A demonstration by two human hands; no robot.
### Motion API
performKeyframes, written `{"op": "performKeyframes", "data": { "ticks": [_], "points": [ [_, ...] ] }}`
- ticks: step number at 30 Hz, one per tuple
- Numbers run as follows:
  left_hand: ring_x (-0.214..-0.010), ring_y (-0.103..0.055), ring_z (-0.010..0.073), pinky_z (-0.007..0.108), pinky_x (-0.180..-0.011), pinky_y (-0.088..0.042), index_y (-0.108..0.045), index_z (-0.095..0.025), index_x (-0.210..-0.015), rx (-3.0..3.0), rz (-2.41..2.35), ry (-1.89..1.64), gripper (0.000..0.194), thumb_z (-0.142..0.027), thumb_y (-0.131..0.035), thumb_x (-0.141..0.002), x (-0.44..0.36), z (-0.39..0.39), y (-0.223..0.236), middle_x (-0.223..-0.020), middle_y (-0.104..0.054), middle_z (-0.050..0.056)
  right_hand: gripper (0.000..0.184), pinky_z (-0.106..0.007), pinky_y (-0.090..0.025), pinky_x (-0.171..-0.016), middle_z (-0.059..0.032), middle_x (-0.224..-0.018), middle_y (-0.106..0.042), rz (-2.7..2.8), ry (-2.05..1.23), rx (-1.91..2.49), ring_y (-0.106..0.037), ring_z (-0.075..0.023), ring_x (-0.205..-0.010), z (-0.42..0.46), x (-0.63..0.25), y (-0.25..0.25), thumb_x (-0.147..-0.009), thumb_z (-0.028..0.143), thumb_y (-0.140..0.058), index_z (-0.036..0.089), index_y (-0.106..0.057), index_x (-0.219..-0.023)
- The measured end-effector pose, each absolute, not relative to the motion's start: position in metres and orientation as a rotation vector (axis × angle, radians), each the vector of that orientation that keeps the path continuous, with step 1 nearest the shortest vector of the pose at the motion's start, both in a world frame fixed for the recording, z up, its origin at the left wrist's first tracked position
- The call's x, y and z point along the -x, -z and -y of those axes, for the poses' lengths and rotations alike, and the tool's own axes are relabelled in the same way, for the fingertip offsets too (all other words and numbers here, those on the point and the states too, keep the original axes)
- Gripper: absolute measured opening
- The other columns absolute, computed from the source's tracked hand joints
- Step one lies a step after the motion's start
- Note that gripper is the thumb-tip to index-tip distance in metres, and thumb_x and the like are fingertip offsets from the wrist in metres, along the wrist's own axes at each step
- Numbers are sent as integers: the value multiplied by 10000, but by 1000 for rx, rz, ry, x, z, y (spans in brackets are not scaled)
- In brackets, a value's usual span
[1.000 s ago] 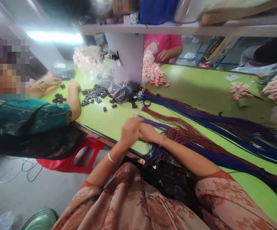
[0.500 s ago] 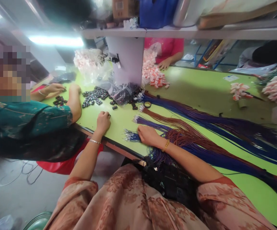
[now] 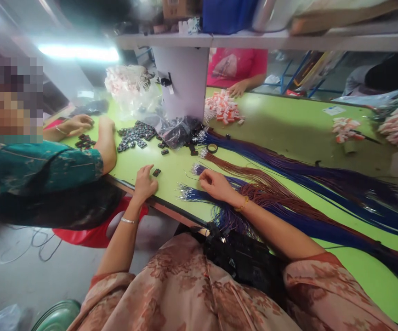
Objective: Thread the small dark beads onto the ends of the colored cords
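Observation:
My left hand [image 3: 145,184] rests at the near edge of the green table, thumb and fingers apart. Just beyond its fingertips a small black connector [image 3: 156,172] lies on the table, not gripped. My right hand [image 3: 216,185] pinches a thin wire [image 3: 187,175], whose end sticks out to the left of the fingers. Under and around that hand are bundles of blue wires [image 3: 189,193] and purple wires [image 3: 196,169] with metal-tipped ends pointing left. A bundle of brown wires [image 3: 226,166] runs behind them.
Loose black connectors [image 3: 135,135] lie in a pile at the back left, beside a plastic bag [image 3: 178,133]. A roll of black tape [image 3: 212,148] sits near the wires. A co-worker's arm [image 3: 105,142] rests at left. Orange-and-white connectors [image 3: 224,108] lie behind. An overhead shelf [image 3: 240,42] spans the back.
My left hand has drawn back slightly left and opened, leaving a black connector on the table. My right hand has lifted off the blue bundle with one wire between its fingers.

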State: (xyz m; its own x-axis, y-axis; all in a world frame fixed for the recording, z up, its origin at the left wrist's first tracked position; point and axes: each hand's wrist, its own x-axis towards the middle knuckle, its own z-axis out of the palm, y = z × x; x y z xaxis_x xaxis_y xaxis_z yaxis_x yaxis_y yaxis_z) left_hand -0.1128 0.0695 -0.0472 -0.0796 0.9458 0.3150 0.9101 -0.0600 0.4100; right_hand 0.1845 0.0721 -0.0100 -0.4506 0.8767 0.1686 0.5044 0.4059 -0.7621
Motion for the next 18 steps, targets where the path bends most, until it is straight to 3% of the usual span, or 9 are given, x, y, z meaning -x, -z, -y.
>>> {"op": "performKeyframes", "data": {
  "ticks": [3,9,14,18],
  "points": [
    [-1146,-489,267,398,-1011,-385,-537,-150,-1225,-2132,-2018,-764,510,-130,-500,-716,112,-65,48,-1224,-542,133,76,-214,-321,-541,28,-642,-544,2047,-964,1083,-433,-90,-550,-75,-177,2,-755,207,-496,167,-560,-766],
    [-921,-555,247,394,-861,-443,-615,-166,-970,-2042,-2087,-720,232,-159,-486,-777,99,-66,42,-936,-596,105,88,-216,-310,-535,39,-609,-503,1969,-1117,952,-391,-81,-545,-80,-159,-16,-749,243,-527,160,-554,-738],
    [-862,-562,216,372,-840,-440,-620,-188,-997,-1826,-2037,-857,326,-91,-546,-694,90,-61,38,-927,-550,74,121,-216,-315,-547,40,-607,-493,1840,-1213,948,-387,-77,-552,-77,-159,-19,-739,277,-554,158,-552,-715],
    [-780,-578,153,314,-770,-460,-605,-182,-968,-1273,-1615,-1166,305,-137,-638,-668,68,-54,34,-879,-592,32,144,-217,-293,-522,44,-580,-475,1794,-1247,977,-372,-74,-528,-72,-164,-14,-729,294,-566,153,-563,-697]
  ]
}}
